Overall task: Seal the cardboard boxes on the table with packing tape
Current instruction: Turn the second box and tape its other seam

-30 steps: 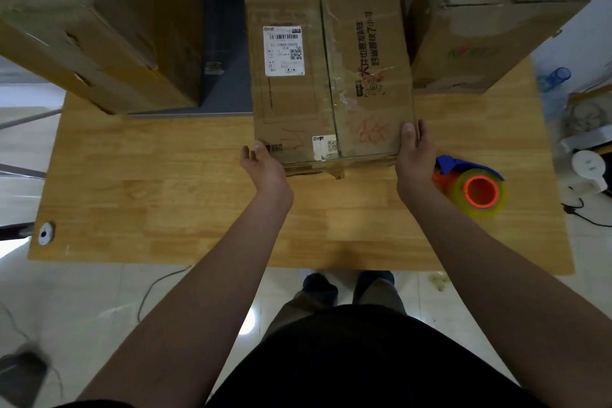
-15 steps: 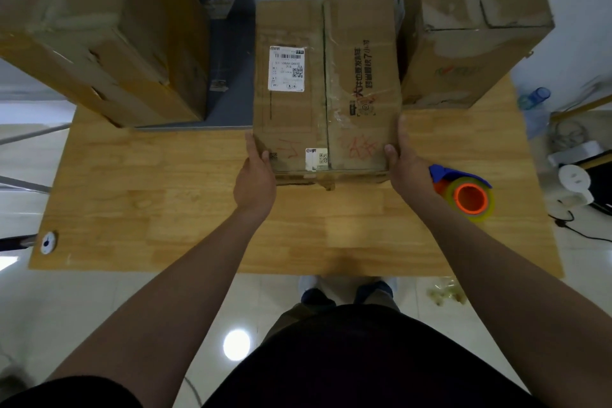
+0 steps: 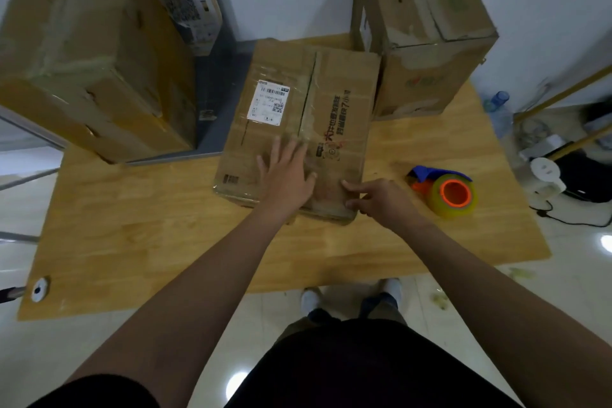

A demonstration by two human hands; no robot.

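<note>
A flat cardboard box (image 3: 344,116) with a white shipping label and a centre seam lies in the middle of the wooden table (image 3: 139,225). My left hand (image 3: 288,172) lies flat with spread fingers on the box top near its front edge. My right hand (image 3: 381,199) touches the box's near right corner, its fingers pointing left over the top. A tape dispenser (image 3: 443,192) with an orange core and a blue handle sits on the table to the right of the box, apart from both hands.
A large cardboard box (image 3: 89,66) stands at the back left and another (image 3: 420,30) at the back right, close to the middle box. A grey stand with a printed carton (image 3: 185,0) is behind. A bottle (image 3: 498,103), cables and a white device lie off the table's right edge.
Both hands left the box's sides. The left hand moved onto the top, the right hand to the near right corner. The box now lies turned slightly clockwise.
</note>
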